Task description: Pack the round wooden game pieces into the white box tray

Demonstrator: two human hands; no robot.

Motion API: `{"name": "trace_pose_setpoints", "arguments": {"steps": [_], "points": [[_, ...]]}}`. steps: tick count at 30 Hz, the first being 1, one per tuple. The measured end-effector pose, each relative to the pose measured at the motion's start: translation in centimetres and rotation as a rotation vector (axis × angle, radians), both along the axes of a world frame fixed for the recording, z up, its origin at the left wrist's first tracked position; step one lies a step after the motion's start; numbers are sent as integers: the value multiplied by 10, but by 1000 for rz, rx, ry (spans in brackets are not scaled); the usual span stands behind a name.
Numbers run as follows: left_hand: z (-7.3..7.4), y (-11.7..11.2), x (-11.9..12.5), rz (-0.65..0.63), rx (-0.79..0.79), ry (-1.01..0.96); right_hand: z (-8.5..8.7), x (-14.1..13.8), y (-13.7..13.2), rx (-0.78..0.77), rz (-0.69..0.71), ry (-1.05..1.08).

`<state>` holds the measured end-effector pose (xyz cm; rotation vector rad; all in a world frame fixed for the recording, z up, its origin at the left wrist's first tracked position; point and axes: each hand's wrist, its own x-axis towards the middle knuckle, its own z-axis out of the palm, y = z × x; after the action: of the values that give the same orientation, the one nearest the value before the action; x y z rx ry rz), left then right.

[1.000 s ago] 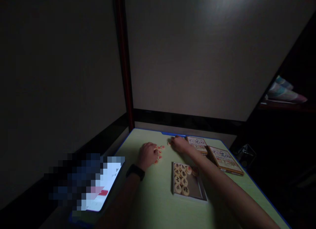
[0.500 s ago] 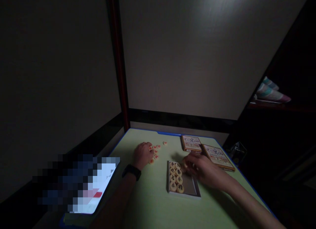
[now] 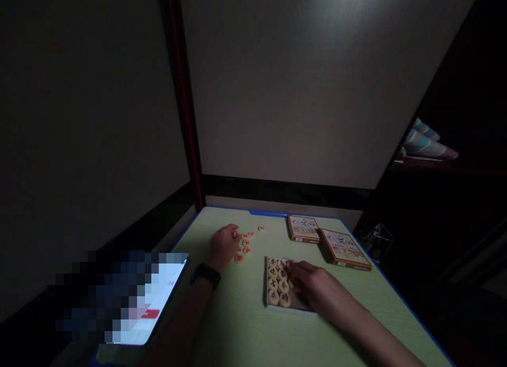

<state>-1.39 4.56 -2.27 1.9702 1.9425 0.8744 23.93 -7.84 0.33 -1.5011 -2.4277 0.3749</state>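
Right hand (image 3: 317,285) has come down from the tray's edge into the shallow tray (image 3: 291,309), its fingers curled together beside two filled columns of black-marked xiangqi pieces (image 3: 283,285); whether they grip a piece I cannot tell (a hint of red shows at the fingertips). The work, I judge, is now inside the tray rather than above it. Toward ten o'clock from the tray lie red-marked xiangqi pieces (image 3: 246,242), more exposed now that the left hand (image 3: 225,245) has eased aside; its fingers bend loosely at their edge, what is under them hidden. One lone piece (image 3: 261,228) sits at eleven o'clock, two printed boxes (image 3: 303,228) toward one and two, a lit screen (image 3: 168,285) at nine.
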Motion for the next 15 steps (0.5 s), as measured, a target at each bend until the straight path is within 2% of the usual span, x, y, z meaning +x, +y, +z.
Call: {"name": "trace_pose_setpoints", "arguments": {"steps": [6, 9, 15], "points": [[3, -1, 3, 56, 216, -104, 1, 0, 0, -3, -31, 14], [5, -6, 7, -5, 285, -191, 0, 0, 1, 7, -32, 48], [7, -18, 25, -165, 264, -343, -5, 2, 2, 21, -12, 44]]}}
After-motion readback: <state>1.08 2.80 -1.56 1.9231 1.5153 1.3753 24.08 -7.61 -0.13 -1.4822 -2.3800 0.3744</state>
